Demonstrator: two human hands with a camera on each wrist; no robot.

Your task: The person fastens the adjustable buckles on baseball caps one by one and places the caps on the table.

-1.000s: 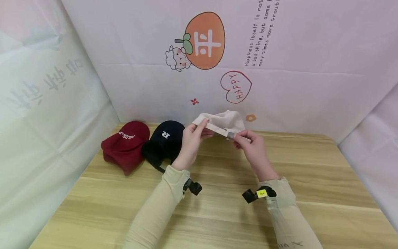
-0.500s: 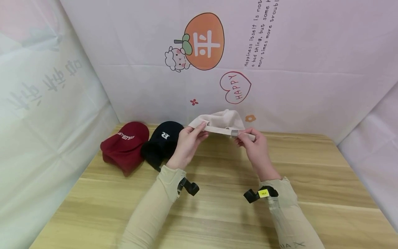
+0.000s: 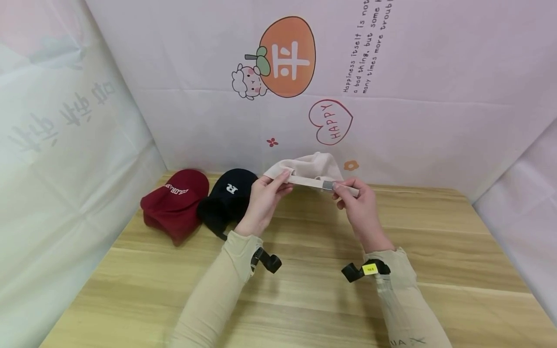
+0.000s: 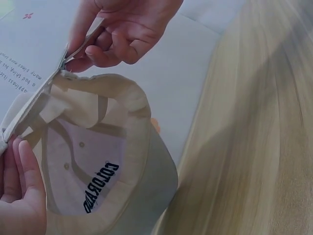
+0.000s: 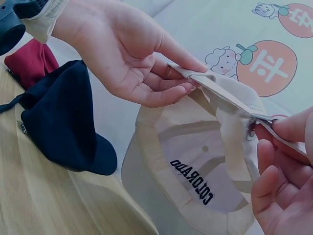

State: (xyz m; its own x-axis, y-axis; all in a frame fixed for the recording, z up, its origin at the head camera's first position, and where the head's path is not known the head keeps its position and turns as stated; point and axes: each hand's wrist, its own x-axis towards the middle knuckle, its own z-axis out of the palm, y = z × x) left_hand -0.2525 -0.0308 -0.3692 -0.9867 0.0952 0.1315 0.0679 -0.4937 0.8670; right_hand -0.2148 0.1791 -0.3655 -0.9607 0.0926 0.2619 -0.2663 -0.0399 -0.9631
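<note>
A cream baseball cap (image 3: pixel 319 166) is held up near the back wall, its back strap facing the person. My left hand (image 3: pixel 263 203) pinches the strap's left end between thumb and fingers. At the metal buckle (image 3: pixel 328 185), my right hand (image 3: pixel 362 205) pinches the strap (image 3: pixel 306 181), with the loose tail sticking out past the fingers. The left wrist view looks into the cap, where dark COLORADO lettering (image 4: pixel 101 187) shows through in reverse. In the right wrist view the strap stretches taut from the left hand (image 5: pixel 122 58) to the buckle (image 5: pixel 261 117).
To the left on the wooden table (image 3: pixel 304 299) lie a dark red cap (image 3: pixel 178 203) and a black cap (image 3: pixel 230 193) with a white R, side by side. A printed white cloth wall (image 3: pixel 196 121) rises behind the table.
The strap has gone from slanting down to the right to nearly level. My left hand has shifted slightly left and down, my right hand slightly right along with the buckle.
</note>
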